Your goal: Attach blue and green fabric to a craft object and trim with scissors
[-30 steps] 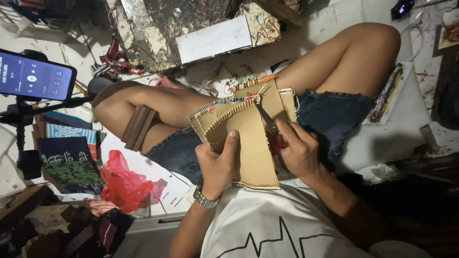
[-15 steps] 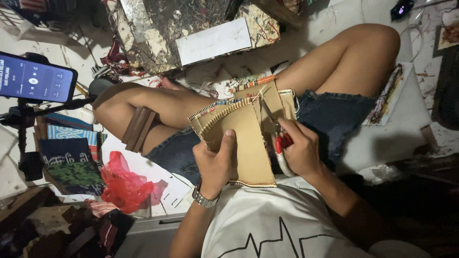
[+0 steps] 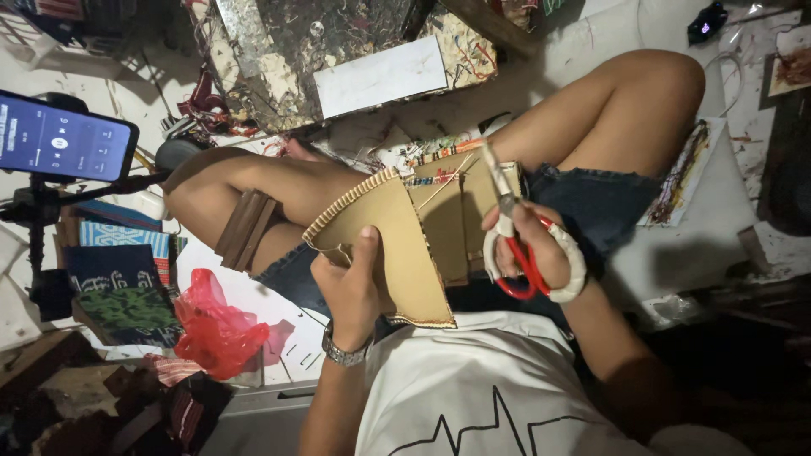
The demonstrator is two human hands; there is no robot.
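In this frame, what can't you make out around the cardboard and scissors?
Head view only:
- Left hand: fingers hidden behind the cardboard piece.
- Scissors: whether the blades are cutting is unclear; they blur against the cardboard.
- Right hand: palm hidden by the red handles.
- Phone: cut off by the left edge.

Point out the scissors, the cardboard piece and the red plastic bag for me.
scissors (image 3: 517, 262), head view, on the red handle loop in the right hand.
cardboard piece (image 3: 410, 253), head view, on its flat brown face.
red plastic bag (image 3: 215, 325), head view, on its crumpled middle.
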